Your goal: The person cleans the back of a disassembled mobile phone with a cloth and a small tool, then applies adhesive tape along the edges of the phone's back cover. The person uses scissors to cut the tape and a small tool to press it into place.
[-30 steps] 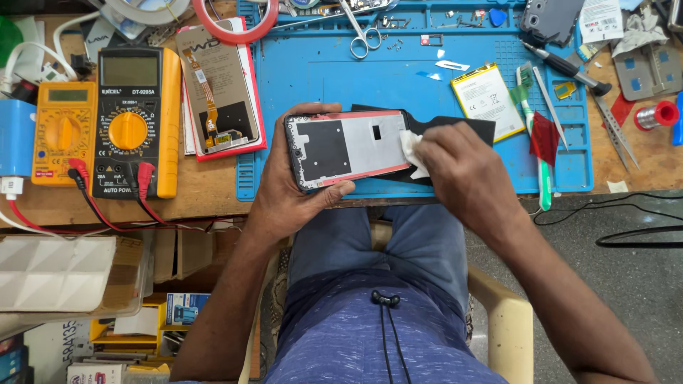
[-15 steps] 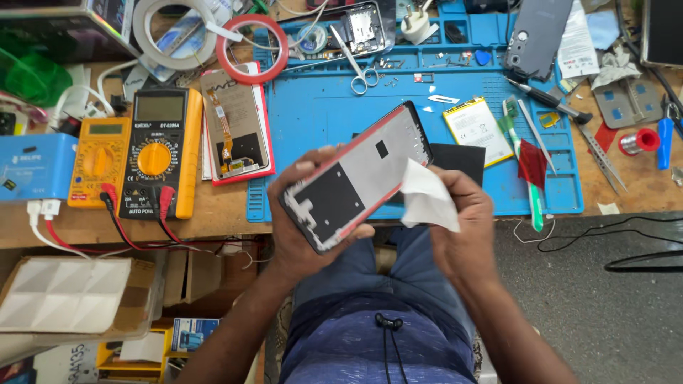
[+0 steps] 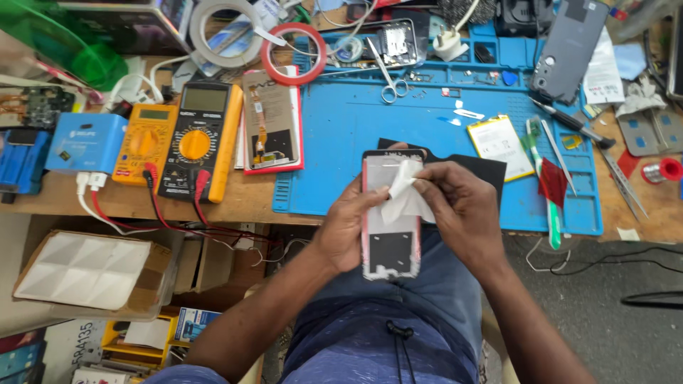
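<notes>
Far to the left of our hands a yellow multimeter [image 3: 200,139] lies on the bench [image 3: 249,195]. Our left hand [image 3: 346,227] grips the phone frame [image 3: 390,217] upright over our lap; our right hand [image 3: 459,210] pinches a white wipe [image 3: 404,192] against it, scissors [image 3: 390,78] lying beyond

Head camera looks steeply down, close over the workbench [image 3: 299,203].

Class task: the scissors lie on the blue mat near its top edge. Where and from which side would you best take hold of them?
Grip the scissors by the two finger loops, which lie at the end nearest the person, probably coming from above. The blades point away toward the clutter, and the loops lie flat on bare blue mat.
</notes>
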